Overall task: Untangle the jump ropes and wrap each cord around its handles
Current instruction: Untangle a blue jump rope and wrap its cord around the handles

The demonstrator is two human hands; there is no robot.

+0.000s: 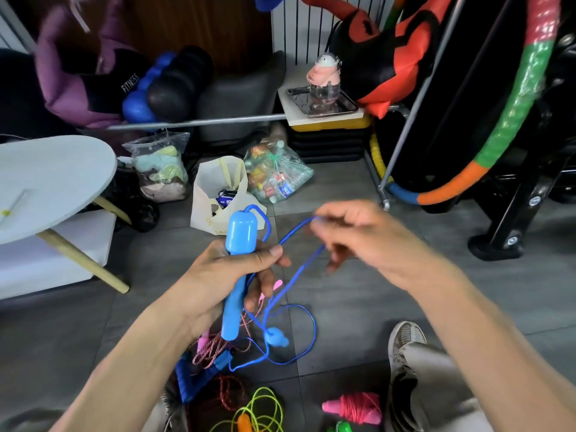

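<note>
Fingers first: the right hand (pixel 358 235) has its fingertips (pixel 318 224) pinched on the thin blue plastic cord (pixel 294 277), pulling a loop of it up and off to the side, though it's a bit motion-blurred so I can't say exactly which fingers do the pinching. The left hand (pixel 230 275) is curled tight around the chunky light-blue plastic handle (pixel 238 260), thumb across the front, holding it upright.

Below them the cord droops in loose loops to the grey tiled floor (pixel 343 307), where the second light-blue handle (pixel 276 336) dangles or lies, can't tell which.

Progress looks like roughly a third. One pink rope bundle (pixel 355 406) sits wrapped near the bottom edge, so that one's done. The blue one seems mostly freed but isn't wound yet. The red-and-white twisted rope (pixel 215 344) and the neon yellow-green rope (pixel 261 413) are loose piles on the floor.
</note>
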